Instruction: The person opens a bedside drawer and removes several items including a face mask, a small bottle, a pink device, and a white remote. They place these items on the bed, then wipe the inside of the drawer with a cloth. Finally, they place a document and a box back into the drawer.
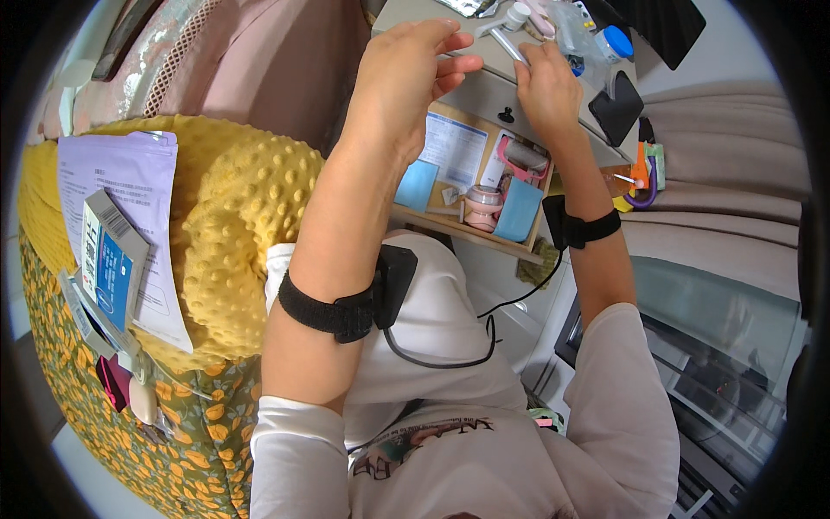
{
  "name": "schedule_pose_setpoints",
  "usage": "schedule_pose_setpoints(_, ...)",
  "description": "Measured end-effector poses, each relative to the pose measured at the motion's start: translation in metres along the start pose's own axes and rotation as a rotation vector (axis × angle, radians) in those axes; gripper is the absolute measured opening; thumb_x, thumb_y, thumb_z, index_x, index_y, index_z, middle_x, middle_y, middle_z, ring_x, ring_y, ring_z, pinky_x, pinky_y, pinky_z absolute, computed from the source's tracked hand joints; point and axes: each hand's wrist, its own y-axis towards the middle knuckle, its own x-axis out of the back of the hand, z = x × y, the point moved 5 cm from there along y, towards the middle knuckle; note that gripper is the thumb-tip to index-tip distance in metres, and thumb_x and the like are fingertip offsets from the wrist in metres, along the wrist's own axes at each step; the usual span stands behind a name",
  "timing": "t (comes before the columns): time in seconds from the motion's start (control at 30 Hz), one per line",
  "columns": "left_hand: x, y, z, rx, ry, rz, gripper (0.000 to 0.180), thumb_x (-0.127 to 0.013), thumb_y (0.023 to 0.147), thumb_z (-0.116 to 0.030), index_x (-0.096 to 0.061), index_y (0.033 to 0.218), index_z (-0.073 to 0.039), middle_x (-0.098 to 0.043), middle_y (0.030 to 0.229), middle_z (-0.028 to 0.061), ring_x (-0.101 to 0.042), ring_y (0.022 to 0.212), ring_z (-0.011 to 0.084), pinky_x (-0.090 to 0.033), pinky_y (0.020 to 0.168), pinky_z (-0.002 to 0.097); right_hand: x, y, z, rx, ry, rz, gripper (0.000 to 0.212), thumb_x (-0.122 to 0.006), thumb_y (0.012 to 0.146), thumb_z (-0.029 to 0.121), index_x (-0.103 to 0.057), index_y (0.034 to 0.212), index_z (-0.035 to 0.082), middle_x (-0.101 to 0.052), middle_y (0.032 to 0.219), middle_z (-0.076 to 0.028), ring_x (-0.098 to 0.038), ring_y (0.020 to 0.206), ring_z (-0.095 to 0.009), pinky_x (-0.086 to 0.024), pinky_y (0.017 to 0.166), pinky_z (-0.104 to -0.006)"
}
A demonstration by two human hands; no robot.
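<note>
My left hand (417, 73) is raised at the front left of the tabletop. Its fingers are apart and slightly curled, and nothing shows in them. My right hand (551, 86) grips the end of a slim white stick-like tube (507, 44), whose far end points up and left toward a small white bottle (517, 15). The exact kind of the tube cannot be made out. Both hands are over the front edge of the beige tabletop (413, 10), above an open drawer (462, 231). A pink round device (482, 206) lies in the drawer.
The drawer also holds a printed sheet (454, 147), blue pieces (519, 209) and a pink-handled item (525, 157). A blue-lidded jar (614, 43) and a black flat object (616, 108) are at the right. On the left, boxes (112, 259) and a lilac pouch (130, 177) lie on a yellow blanket (251, 208).
</note>
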Motion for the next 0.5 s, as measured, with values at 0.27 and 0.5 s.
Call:
schedule_pose_setpoints(0.27, 0.003, 0.004, 0.008, 0.122, -0.086, -0.024, 0.021, -0.056, 0.088, -0.016, -0.055, 0.099, 0.002, -0.061, 0.091, 0.0096, -0.061, 0.080, 0.0173, -0.045, 0.071, 0.0268, -0.004, -0.085, 0.003, -0.015, 0.505, 0.258, 0.035, -0.067, 0.074, 0.006, -0.058, 0.108, 0.007, -0.056, 0.099, -0.011, -0.058, 0.088, -0.032, -0.049, 0.072, -0.0377)
schedule_pose_setpoints(0.5, 0.000, 0.002, 0.012, 0.118, -0.066, 0.029, 0.022, -0.056, 0.088, -0.017, -0.055, 0.099, 0.002, -0.060, 0.092, 0.0089, -0.061, 0.079, 0.0167, -0.045, 0.071, 0.0265, -0.060, -0.205, -0.042, 0.134, 0.090, 0.744, 0.051, -0.070, 0.066, 0.004, -0.055, 0.115, 0.010, -0.054, 0.110, -0.010, -0.047, 0.111, -0.032, -0.038, 0.091, -0.0476)
